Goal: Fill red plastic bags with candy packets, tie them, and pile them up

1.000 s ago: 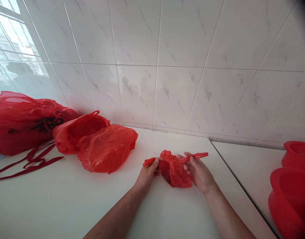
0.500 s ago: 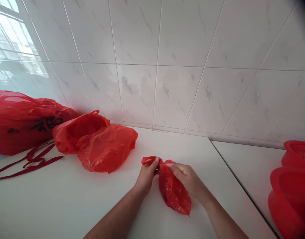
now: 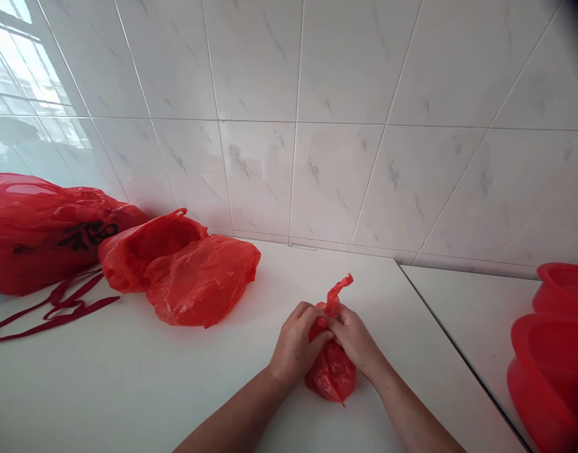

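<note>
A small red plastic bag rests on the white tabletop between my hands. Its twisted upper end sticks up and away beyond my fingers. My left hand is closed, thumb and fingers pinching the bag's gathered neck from the left. From the right, my right hand pinches the same neck, its fingertips close to those of the left. The fingers partly cover the gathered plastic, so how it is twisted or looped there cannot be made out. Whatever the bag contains is hidden.
Two open-looking red plastic bags lie crumpled at the back left. Behind them sits a big red bag with black lettering and dark red straps. Red plastic baskets stand at the right, past a table seam. A tiled wall rises behind.
My left hand has shifted right, and both hands have come together on the bag's neck. The bag's upper end, earlier pulled out to the left, now points up and away.
</note>
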